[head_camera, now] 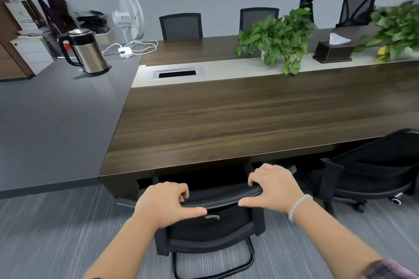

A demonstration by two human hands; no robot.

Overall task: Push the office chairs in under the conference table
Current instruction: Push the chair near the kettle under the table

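Note:
A black mesh office chair (210, 231) stands right in front of me at the near edge of the dark wood conference table (238, 115). Its seat front is under the tabletop and its backrest top is close to the edge. My left hand (166, 203) grips the left part of the backrest's top rail, fingers curled over it and thumb along its near side. My right hand (275, 187), with a bead bracelet at the wrist, grips the right part of the same rail. A second black chair (371, 170) on castors stands to the right, partly under the table.
A grey side table (56, 115) adjoins on the left with a steel kettle (87, 51) and a white power strip (124, 51). Two potted plants (278, 38) and a tissue box (333, 51) sit on the conference table. More chairs (181, 26) line the far side. A fan (131, 17) stands behind.

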